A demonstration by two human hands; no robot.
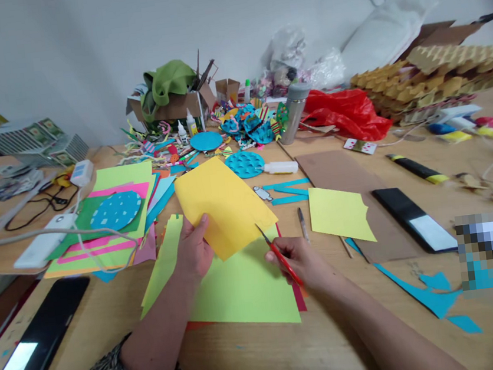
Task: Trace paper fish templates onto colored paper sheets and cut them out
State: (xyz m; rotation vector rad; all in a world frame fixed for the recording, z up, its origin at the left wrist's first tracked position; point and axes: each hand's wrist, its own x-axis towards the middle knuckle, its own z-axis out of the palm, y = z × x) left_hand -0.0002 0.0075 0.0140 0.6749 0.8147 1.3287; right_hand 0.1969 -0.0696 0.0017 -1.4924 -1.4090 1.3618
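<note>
Held up over the table is a yellow-orange sheet of paper, pinched at its left lower edge by my left hand. My right hand grips red-handled scissors. Their blades meet the sheet near its lower right corner, where a short cut line shows. Beneath both hands lies a stack of light green paper, with red and orange sheets peeking out at its edges. A pale yellow sheet with one jagged side rests to the right, beside a pen.
Blue paper scraps, a phone and brown cardboard lie to the right. Another phone is at the left front, near coloured sheets with a blue disc. A steel bottle stands behind, among craft clutter.
</note>
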